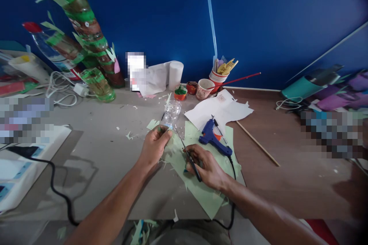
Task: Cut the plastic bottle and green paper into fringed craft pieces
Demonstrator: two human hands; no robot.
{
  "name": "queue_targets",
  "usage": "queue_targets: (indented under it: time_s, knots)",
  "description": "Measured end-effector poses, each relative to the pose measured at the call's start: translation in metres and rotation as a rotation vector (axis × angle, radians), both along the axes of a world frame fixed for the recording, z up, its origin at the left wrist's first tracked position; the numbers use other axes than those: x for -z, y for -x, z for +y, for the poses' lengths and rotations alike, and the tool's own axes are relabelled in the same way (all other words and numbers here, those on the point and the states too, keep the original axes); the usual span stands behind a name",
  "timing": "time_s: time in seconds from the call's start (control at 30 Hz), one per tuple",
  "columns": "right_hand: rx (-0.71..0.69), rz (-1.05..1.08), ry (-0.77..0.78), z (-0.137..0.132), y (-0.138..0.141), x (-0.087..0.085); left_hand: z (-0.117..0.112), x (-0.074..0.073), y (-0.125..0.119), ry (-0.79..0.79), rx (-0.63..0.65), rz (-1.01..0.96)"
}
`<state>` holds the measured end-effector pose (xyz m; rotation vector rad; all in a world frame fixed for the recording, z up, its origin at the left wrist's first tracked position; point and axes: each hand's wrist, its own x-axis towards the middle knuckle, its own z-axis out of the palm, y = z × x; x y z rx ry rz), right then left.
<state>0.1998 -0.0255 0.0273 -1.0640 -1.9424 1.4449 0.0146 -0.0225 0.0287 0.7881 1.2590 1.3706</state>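
View: head camera, looking down on the grey table (pixel 100 153).
Left hand (pixel 155 143): fingers curled, pinching the near end of the clear plastic bottle (pixel 171 111).
Bottle: small, transparent and ribbed, lying on its side mid-table with its far end pointing away from the person.
Right hand (pixel 207 167): fingers folded round the dark handles of the scissors (pixel 188 155); the thin metal blades lie together, tips by the bottle's near end.
Green sheet (pixel 201 195): pale matte paper with jagged cut edges, flat under both hands.
Glue gun (pixel 212 138): blue plastic with a black cord, resting on the sheet just beside the right hand.
Paper cup (pixel 217 78): holds flat sticks.
Orange pot (pixel 180 93): green contents.
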Motion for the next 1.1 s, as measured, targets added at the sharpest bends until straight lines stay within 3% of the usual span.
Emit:
queue_targets:
  time_s: [0.37,0.7,1.1]
  knots:
    - [-0.008,-0.021,0.014,0.000,0.000,0.004,-0.001,-0.005,0.000,-0.002,0.015,0.073]
    - [0.013,-0.045,-0.012,-0.001,0.003,-0.001,0.000,0.001,-0.001,-0.013,0.002,0.070]
    - [0.013,-0.037,0.036,-0.002,0.004,0.004,0.003,0.007,0.001,-0.057,-0.040,0.007]
